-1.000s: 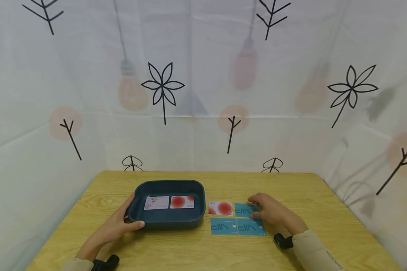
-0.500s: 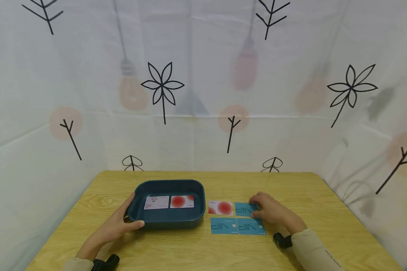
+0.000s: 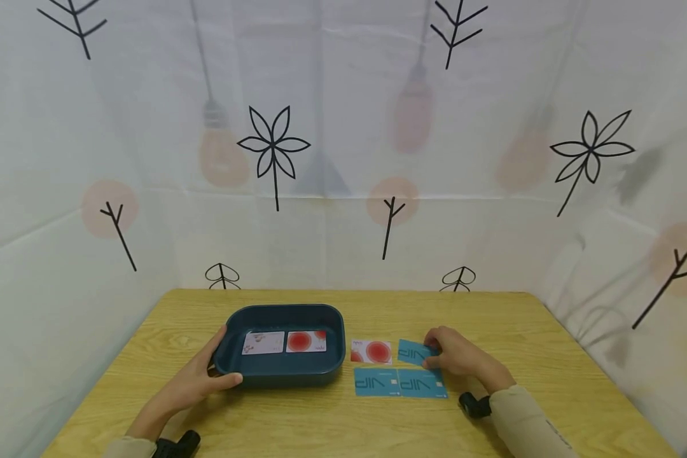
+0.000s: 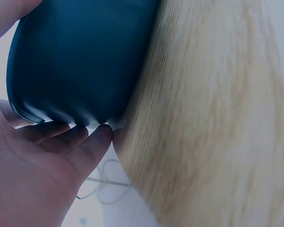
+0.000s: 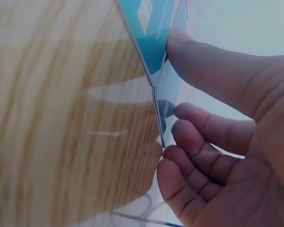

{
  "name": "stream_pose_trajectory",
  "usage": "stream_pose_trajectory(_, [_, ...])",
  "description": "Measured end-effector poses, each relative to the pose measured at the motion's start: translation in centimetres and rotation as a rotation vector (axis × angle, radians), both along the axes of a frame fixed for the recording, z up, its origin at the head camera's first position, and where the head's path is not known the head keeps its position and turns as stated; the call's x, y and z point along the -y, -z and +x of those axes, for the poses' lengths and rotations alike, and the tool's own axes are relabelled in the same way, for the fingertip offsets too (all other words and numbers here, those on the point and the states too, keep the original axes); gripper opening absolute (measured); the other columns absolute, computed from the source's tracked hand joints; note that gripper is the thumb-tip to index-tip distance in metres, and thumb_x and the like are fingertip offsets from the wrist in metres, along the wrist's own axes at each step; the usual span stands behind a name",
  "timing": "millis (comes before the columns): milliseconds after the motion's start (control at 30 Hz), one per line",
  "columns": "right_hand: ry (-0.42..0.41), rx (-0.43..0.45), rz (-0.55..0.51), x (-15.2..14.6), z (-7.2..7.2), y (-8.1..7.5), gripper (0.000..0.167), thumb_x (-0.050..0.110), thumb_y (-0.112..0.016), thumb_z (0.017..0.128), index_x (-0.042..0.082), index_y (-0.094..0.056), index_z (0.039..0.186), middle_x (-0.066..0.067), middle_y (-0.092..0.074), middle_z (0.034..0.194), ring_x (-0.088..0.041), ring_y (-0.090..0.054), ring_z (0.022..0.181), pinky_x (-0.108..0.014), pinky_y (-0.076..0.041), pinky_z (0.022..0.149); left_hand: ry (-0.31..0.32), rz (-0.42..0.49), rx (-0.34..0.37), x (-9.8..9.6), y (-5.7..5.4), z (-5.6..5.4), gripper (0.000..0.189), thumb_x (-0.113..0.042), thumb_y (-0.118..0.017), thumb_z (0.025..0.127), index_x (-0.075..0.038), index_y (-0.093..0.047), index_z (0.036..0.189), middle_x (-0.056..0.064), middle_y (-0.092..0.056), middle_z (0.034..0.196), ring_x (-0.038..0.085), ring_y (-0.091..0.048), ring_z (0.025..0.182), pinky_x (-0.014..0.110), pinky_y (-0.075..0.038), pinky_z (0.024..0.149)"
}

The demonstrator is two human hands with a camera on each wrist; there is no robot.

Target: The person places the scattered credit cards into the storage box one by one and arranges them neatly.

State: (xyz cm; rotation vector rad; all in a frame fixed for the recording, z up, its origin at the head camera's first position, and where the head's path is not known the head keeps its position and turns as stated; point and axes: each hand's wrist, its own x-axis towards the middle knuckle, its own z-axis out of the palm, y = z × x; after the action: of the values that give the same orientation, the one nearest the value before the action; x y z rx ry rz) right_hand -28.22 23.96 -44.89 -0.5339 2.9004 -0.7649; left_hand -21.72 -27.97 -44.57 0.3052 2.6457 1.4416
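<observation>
My left hand (image 3: 191,381) grips the left end of a dark blue tray (image 3: 280,381), thumb at the front rim and fingers against the outer side in the left wrist view. Inside the tray lie a pale flowered card (image 3: 263,343) and a red-and-white card (image 3: 306,341). Right of it, my right hand (image 3: 464,359) pinches the right end of a blue VIP card (image 3: 413,352), which sits slightly askew. Two more blue VIP cards, the left one (image 3: 375,382) and the right one (image 3: 422,383), lie side by side in front. Another red-and-white card (image 3: 371,351) lies to its left.
Everything stands on a yellow wood-grain table (image 3: 298,423). A white curtain (image 3: 332,242) printed with flowers, twigs and bulbs surrounds the table at the back and sides. A black camera is strapped at each wrist.
The pinched VIP card has turned slightly and shifted a little right, opening a gap from the red-and-white card. My right hand moved slightly with it. My left hand and the tray stayed in place.
</observation>
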Motion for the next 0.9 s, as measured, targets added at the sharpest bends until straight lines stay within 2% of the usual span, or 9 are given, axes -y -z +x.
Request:
stream_pose_trajectory(100, [-0.01,-0.007,-0.002,-0.12,-0.04,0.12,0.033,0.018,-0.081,0.077,0.003,-0.061,0.098,-0.003,-0.054,0.091,-0.018,-0.048,0.083,-0.039,-0.044,0.077,0.0,-0.008,-0.001,0.04,0.07,-0.02,0.103,-0.032,-0.074,0.084,-0.015,-0.001,0.155,0.024,-0.005,0.157,0.037,-0.039,0.131,0.032,-0.043,0.095])
stream_pose_trajectory(200, [-0.027,-0.032,0.003,-0.22,-0.03,0.08,0.027,0.018,-0.08,0.078,0.005,-0.059,0.091,-0.003,-0.049,0.089,-0.018,-0.044,0.082,-0.036,-0.041,0.074,-0.003,-0.015,0.004,0.08,0.19,-0.04,0.104,-0.034,-0.073,0.085,-0.015,0.0,0.155,0.023,-0.005,0.157,0.037,-0.039,0.131,0.03,-0.043,0.095])
stream_pose_trajectory(300, [-0.011,-0.029,0.009,-0.19,0.0,0.03,0.028,0.019,-0.079,0.08,0.006,-0.059,0.094,-0.005,-0.047,0.093,-0.019,-0.043,0.084,-0.037,-0.04,0.076,-0.008,-0.014,0.013,0.08,0.31,-0.12,0.103,-0.035,-0.073,0.085,-0.016,0.0,0.155,0.021,-0.005,0.157,0.036,-0.039,0.131,0.03,-0.043,0.095])
stream_pose_trajectory(467, [0.006,-0.026,0.008,0.0,0.08,-0.09,0.038,0.017,-0.079,0.079,0.001,-0.061,0.107,-0.008,-0.054,0.101,-0.021,-0.049,0.09,-0.043,-0.044,0.082,-0.002,-0.008,0.015,0.1,0.34,-0.23,0.103,-0.034,-0.073,0.085,-0.016,0.001,0.155,0.023,-0.005,0.157,0.038,-0.04,0.131,0.039,-0.042,0.097])
stream_pose_trajectory(900, [0.026,-0.009,0.014,0.33,0.16,-0.18,0.039,0.016,-0.082,0.076,0.001,-0.062,0.106,-0.006,-0.058,0.099,-0.021,-0.053,0.092,-0.045,-0.045,0.085,0.002,-0.009,0.004,0.04,0.02,-0.05,0.104,-0.031,-0.074,0.084,-0.016,0.0,0.155,0.024,-0.004,0.156,0.037,-0.041,0.13,0.038,-0.043,0.095])
